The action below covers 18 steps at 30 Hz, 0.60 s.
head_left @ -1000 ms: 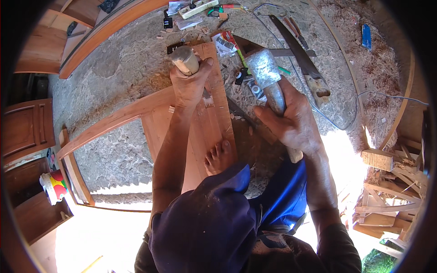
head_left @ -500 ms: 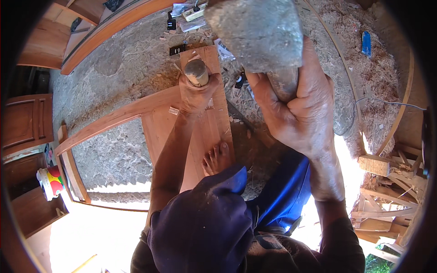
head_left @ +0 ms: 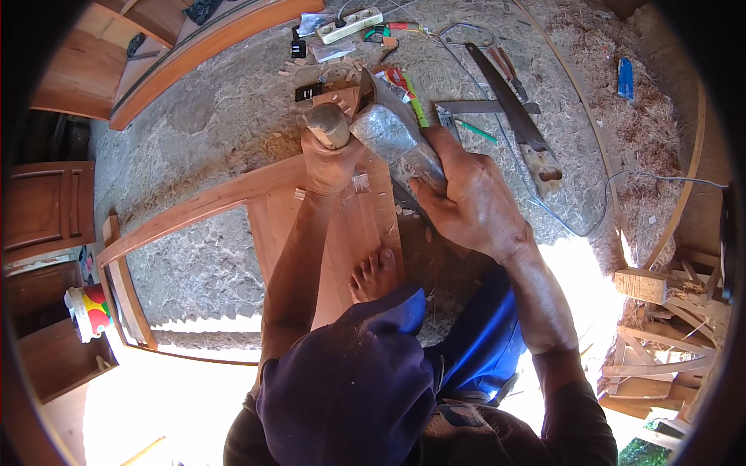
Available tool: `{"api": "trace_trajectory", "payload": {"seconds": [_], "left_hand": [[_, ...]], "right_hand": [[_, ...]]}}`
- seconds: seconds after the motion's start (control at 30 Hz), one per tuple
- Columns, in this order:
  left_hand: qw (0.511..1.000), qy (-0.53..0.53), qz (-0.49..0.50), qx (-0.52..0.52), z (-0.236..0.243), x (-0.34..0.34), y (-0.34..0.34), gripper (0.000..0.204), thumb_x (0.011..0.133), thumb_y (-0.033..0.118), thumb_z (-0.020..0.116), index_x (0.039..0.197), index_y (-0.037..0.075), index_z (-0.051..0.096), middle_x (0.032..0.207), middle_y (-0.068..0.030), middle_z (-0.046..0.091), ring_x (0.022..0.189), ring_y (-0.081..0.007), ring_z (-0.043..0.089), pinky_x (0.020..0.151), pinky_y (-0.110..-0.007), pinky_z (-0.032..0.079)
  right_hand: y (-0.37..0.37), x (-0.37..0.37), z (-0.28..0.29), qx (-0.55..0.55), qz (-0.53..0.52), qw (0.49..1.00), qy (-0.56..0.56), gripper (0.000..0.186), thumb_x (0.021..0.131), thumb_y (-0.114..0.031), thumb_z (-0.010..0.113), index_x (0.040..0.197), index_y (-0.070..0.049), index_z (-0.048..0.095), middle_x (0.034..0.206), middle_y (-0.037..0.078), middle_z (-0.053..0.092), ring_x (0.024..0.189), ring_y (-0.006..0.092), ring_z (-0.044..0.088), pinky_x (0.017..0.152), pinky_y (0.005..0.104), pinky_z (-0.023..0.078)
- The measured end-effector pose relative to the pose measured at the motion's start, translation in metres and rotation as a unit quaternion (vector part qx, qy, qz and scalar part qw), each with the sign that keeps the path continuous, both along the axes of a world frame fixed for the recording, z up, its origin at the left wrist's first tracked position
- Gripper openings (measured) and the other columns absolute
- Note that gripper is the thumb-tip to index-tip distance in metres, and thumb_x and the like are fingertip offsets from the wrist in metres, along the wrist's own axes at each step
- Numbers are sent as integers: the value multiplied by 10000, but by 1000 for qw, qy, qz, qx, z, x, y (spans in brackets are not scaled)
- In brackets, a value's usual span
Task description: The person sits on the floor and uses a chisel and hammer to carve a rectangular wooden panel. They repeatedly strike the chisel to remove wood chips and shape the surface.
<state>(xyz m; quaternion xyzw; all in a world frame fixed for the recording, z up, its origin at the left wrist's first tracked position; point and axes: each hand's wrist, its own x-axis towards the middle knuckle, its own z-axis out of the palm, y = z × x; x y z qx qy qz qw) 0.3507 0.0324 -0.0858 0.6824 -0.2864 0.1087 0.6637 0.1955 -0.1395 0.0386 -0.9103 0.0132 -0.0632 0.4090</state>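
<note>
My left hand [head_left: 326, 165] is wrapped round an upright round wooden handle [head_left: 326, 124] over a reddish wooden board [head_left: 346, 225]; the tool's lower end is mostly hidden. A light notch with chips [head_left: 360, 183] shows beside that hand. My right hand [head_left: 470, 194] grips a hatchet-like steel tool [head_left: 381, 133], its flat back just right of the handle's top; I cannot tell whether they touch. My bare foot [head_left: 371, 276] rests on the board, which lies within a wooden frame [head_left: 198, 190].
On the rough floor are a hand saw [head_left: 505, 101], a square [head_left: 462, 107], a power strip [head_left: 350, 25], a cable and shavings. A cabinet [head_left: 74, 66], a panelled door [head_left: 47, 206] and a bucket [head_left: 87, 314] line the left, scrap wood [head_left: 660, 349] the right.
The right hand with the steel tool rose half a second ago and has come down toward the left hand's handle. The left hand has shifted only slightly.
</note>
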Motion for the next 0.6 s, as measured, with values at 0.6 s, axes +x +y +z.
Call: {"api": "trace_trajectory", "payload": {"seconds": [0.6], "left_hand": [[995, -86, 12, 52, -8, -6, 2, 261, 727, 33, 813, 956, 9, 690, 896, -73, 726, 792, -167, 697, 735, -334, 559]], "right_hand": [[0, 8, 28, -46, 30, 996, -73, 488, 838, -39, 702, 1294, -38, 527, 901, 266, 697, 887, 444, 707, 712, 465, 577]]}}
